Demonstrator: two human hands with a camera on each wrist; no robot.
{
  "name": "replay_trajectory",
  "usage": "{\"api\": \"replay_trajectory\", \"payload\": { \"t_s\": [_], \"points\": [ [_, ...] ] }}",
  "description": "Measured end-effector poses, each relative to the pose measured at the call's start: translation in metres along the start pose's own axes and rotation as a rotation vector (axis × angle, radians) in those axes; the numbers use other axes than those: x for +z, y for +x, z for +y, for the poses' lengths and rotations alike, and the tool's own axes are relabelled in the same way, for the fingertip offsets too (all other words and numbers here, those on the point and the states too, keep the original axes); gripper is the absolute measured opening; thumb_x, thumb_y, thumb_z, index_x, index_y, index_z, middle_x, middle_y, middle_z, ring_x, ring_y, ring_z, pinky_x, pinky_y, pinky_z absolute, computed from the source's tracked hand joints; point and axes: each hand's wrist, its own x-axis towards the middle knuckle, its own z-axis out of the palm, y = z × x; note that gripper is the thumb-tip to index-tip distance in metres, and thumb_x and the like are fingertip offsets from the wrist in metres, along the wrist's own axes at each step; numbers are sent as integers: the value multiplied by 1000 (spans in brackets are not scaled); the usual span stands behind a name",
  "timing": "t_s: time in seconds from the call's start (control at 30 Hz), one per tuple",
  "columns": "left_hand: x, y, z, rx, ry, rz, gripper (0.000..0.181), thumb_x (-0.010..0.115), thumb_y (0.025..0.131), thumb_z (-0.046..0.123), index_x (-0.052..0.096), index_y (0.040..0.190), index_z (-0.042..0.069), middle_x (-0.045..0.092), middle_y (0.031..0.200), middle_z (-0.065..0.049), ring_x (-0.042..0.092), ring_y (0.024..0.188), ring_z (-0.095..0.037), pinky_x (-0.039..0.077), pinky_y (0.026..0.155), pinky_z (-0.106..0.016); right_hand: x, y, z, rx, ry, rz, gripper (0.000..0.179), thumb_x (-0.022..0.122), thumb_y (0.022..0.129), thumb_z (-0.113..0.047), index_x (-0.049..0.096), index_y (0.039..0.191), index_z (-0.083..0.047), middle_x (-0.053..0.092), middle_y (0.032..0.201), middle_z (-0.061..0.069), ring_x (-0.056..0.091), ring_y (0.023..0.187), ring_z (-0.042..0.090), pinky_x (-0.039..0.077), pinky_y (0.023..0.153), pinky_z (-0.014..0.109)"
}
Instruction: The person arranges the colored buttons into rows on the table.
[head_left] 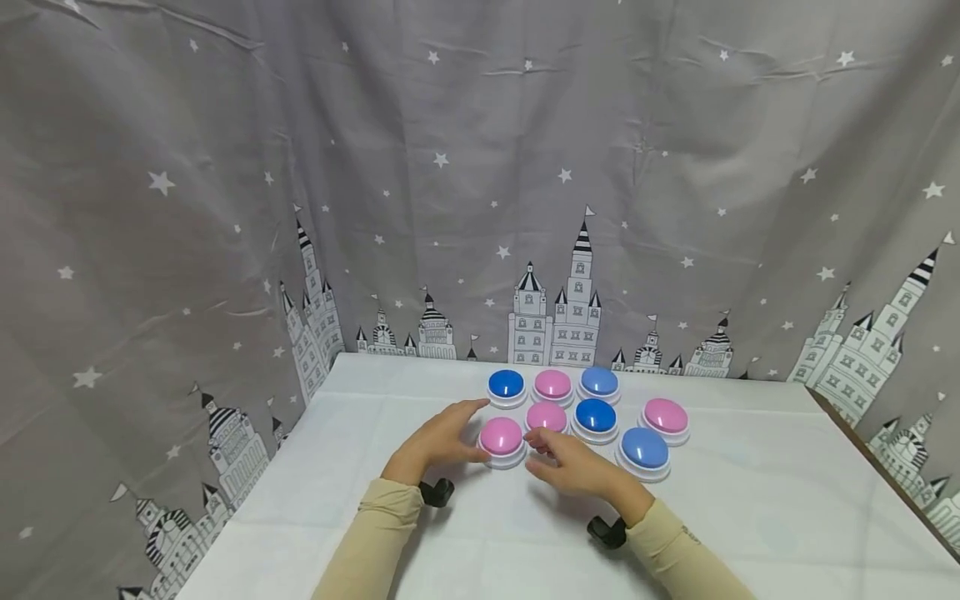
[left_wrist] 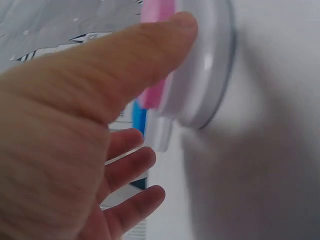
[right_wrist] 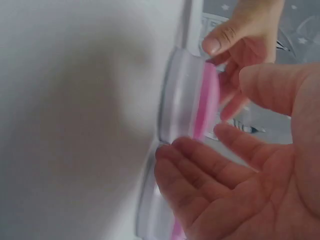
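A pink push button with a white round base lies at the front left of a group of buttons on the table. My left hand is at its left side, fingers spread and relaxed; in the left wrist view the thumb overlaps the button's rim. On the other side is my right hand, its fingers loosely extended. The right wrist view shows those fingertips close by the white base, beside a second pink button. Neither hand grips anything.
Behind stand a dark blue button, a pink one and a light blue one. Further right are another dark blue, a light blue and a pink button. A grey castle-print curtain borders the white table.
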Motion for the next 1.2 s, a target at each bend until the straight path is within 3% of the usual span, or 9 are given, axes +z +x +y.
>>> {"api": "replay_trajectory", "payload": {
  "t_s": [0.23,0.5,0.63,0.8,1.03,1.2],
  "points": [
    [14,8,2,111,-71,-36,76,81,67,33,47,130,10,55,121,0,49,113,-14,35,99,-33,13,4,-2,19,-12,12,67,57,87,-41,34,140,-6,40,140,8,36,128,21,28,104,40],
    [17,12,4,114,-126,-29,75,82,66,29,48,130,11,56,117,2,52,105,-11,41,93,-30,15,0,-6,-18,-21,-3,73,57,85,-50,32,141,-10,36,142,5,29,132,21,24,106,43],
    [15,5,4,80,-167,-46,74,82,66,30,48,130,13,57,114,5,53,100,-8,44,88,-26,14,-2,-12,-49,-14,-23,74,57,84,-51,32,141,-11,36,142,3,28,132,20,24,106,43],
    [4,-21,0,67,-191,-46,72,81,67,34,48,129,18,56,113,8,52,101,-7,45,87,-28,13,-7,-29,-87,41,-93,76,61,83,-49,29,143,-14,31,145,3,24,134,20,23,106,46],
    [-11,-72,-6,117,-210,-69,73,79,67,38,47,130,18,55,116,12,52,102,-6,46,85,-29,25,-21,-57,-189,59,-193,76,59,82,-52,28,143,-19,28,147,7,24,135,23,23,106,46],
    [-16,-106,-2,118,-214,-85,73,78,68,40,47,130,18,54,117,11,53,101,-6,47,85,-30,36,-31,-69,-252,67,-257,73,56,84,-52,27,143,-21,28,147,6,25,134,22,25,106,44]
  ]
}}
